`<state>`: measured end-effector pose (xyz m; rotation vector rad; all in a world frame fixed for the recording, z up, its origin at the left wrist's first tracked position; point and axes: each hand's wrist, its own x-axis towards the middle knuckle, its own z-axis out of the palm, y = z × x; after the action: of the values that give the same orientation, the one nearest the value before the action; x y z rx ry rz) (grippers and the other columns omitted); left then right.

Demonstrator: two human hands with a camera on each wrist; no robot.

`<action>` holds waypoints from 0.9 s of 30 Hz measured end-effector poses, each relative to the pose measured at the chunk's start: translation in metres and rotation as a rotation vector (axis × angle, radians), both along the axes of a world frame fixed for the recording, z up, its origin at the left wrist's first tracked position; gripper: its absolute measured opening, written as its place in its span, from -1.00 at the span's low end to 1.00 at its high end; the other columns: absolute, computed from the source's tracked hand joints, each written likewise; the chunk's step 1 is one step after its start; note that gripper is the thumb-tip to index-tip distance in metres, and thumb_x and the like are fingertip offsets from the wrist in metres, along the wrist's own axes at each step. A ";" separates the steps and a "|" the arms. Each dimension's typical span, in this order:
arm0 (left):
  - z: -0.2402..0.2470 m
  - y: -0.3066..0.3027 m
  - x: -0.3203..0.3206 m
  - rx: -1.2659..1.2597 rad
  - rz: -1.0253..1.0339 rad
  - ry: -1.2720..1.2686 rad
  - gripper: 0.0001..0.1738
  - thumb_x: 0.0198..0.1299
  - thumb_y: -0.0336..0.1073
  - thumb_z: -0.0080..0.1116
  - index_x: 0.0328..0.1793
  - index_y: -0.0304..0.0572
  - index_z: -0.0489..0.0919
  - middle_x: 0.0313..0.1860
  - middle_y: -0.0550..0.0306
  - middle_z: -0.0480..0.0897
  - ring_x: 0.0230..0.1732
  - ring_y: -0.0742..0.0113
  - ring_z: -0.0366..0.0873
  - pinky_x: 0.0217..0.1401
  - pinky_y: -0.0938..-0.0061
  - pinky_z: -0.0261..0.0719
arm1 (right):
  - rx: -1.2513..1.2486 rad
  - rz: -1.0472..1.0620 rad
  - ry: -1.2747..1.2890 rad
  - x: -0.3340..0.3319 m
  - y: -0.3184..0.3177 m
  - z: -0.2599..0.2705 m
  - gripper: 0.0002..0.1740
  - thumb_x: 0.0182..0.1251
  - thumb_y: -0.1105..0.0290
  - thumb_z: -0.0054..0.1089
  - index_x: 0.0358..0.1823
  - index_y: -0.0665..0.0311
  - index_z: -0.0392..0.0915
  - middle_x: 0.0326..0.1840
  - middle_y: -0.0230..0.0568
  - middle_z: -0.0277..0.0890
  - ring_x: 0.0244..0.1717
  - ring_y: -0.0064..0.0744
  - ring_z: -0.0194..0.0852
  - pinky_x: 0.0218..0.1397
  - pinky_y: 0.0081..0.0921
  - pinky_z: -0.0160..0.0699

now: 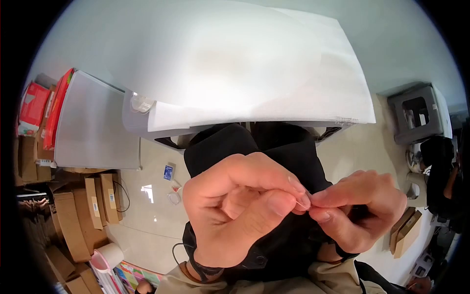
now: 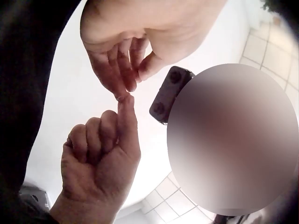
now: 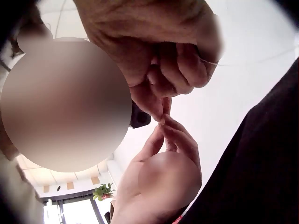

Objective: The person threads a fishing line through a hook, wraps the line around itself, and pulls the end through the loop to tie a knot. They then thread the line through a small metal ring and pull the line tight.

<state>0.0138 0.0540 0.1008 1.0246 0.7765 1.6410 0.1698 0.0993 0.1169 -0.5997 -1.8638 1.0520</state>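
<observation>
Both hands meet at the fingertips in front of the person's dark-clothed lap. A very thin pale thread shows between them. The left hand pinches it between thumb and index finger, the other fingers curled behind. Facing it, the right hand pinches at the same spot with thumb and index finger, its remaining fingers folded in. In the right wrist view a fine length of the thread trails off sideways from the right hand. The fingertips hide whatever lies right at the pinch.
A table with a white cloth stands ahead, a clear plastic cup at its left corner. Left are a grey cabinet and cardboard boxes. A blue packet lies on the floor. A grey plastic stool stands right.
</observation>
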 end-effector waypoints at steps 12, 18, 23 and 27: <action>-0.007 0.002 -0.012 0.017 0.068 0.102 -0.78 0.19 -0.20 0.04 -0.30 -0.21 0.40 -0.35 -0.06 0.47 -0.27 0.03 0.52 -0.28 0.34 0.45 | -0.317 -0.088 0.170 -0.005 0.001 -0.003 -0.82 -0.06 0.52 0.29 -0.48 0.42 0.45 -0.61 -0.16 0.44 -0.74 -0.69 0.19 -0.68 -0.80 -0.01; -0.005 0.000 -0.013 -0.021 0.059 0.004 -0.79 0.21 -0.21 0.00 -0.30 -0.23 0.40 -0.33 -0.08 0.47 -0.30 0.06 0.52 -0.27 0.35 0.47 | -0.145 -0.018 0.067 -0.008 0.004 -0.002 -0.80 -0.08 0.60 0.28 -0.39 0.50 0.49 -0.72 -0.28 0.39 -0.79 -0.74 0.13 -0.71 -0.81 -0.04; -0.009 0.001 -0.010 0.027 0.069 0.061 -0.78 0.22 -0.22 0.01 -0.30 -0.25 0.40 -0.34 -0.10 0.47 -0.36 0.09 0.52 -0.34 0.38 0.51 | -0.015 -0.132 0.000 -0.015 0.001 -0.004 -0.80 -0.12 0.64 0.26 -0.37 0.51 0.53 -0.77 -0.33 0.39 -0.82 -0.78 0.14 -0.74 -0.80 -0.09; -0.009 0.002 -0.011 0.029 0.053 0.043 -0.76 0.21 -0.22 0.03 -0.30 -0.27 0.40 -0.36 -0.12 0.48 -0.42 0.11 0.52 -0.37 0.40 0.53 | -0.076 -0.142 -0.083 -0.016 0.000 0.008 -0.83 -0.13 0.65 0.25 -0.41 0.50 0.56 -0.75 -0.27 0.42 -0.81 -0.78 0.18 -0.74 -0.80 -0.08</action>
<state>0.0030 0.0556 0.0913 1.0710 0.8164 1.6843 0.1539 0.0995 0.1247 -0.8192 -1.8293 1.0213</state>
